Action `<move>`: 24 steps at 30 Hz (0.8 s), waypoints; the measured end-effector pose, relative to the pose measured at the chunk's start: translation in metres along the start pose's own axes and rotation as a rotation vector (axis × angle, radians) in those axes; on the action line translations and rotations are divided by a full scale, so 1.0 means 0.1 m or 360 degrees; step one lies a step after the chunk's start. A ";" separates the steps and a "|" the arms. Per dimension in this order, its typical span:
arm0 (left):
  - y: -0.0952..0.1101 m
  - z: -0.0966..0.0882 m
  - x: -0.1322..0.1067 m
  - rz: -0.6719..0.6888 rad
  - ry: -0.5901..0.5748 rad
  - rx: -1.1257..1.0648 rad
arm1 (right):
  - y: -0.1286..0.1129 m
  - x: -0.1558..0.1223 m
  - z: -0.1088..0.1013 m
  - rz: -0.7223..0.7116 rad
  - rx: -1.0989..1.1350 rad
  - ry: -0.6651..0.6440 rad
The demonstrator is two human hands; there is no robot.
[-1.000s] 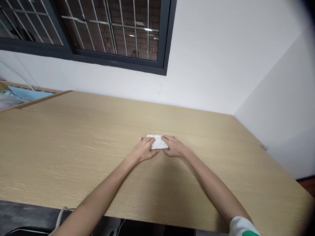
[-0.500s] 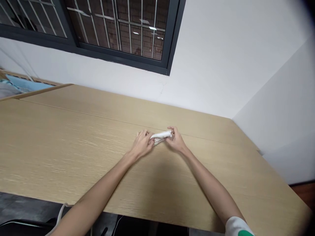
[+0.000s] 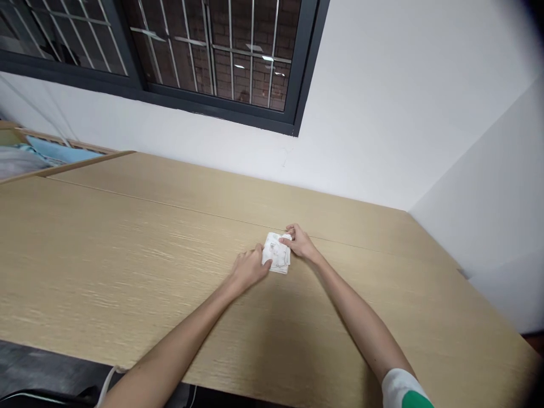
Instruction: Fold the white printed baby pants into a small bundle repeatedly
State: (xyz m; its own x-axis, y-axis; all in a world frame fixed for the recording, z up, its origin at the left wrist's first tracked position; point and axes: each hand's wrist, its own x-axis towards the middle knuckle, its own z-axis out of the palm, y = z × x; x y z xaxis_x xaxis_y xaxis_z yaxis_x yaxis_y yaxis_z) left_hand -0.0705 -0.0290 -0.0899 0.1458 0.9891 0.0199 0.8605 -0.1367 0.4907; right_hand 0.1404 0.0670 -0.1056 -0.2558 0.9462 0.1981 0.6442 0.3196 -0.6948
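A small folded white cloth (image 3: 277, 255) with faint grey print lies roughly square on the wooden table, its layered edges slightly uneven on the right and bottom. My left hand (image 3: 250, 268) grips its left side, thumb on top near the lower left corner and the other fingers curled at the edge. At the upper right corner, my right hand (image 3: 301, 245) pinches the cloth with the thumb on top; its fingertips are partly hidden behind the cloth.
The wide wooden table (image 3: 127, 255) has a seam running across it and meets a white wall (image 3: 361, 113). A dark-framed barred window (image 3: 221, 56) is above. At far left, a wooden-edged compartment holds blue and grey fabric (image 3: 59, 150). A black chair (image 3: 46, 398) stands below the front edge.
The cloth has gone from a narrow, roll-like fold held between both hands to a flat square with its printed face up. My left hand has moved slightly down toward me.
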 end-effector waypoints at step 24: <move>-0.09 -0.06 0.07 -0.0026 -0.0022 0.0250 | 0.06 -0.29 0.02 -0.0688 -0.0789 -0.0289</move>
State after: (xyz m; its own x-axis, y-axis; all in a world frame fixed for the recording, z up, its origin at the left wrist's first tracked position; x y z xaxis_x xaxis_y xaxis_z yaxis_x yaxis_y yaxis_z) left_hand -0.0804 -0.0203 -0.0892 0.1365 0.9906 0.0006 0.9284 -0.1282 0.3487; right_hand 0.1507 0.0412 -0.1169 -0.6538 0.7185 0.2373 0.6998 0.6934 -0.1716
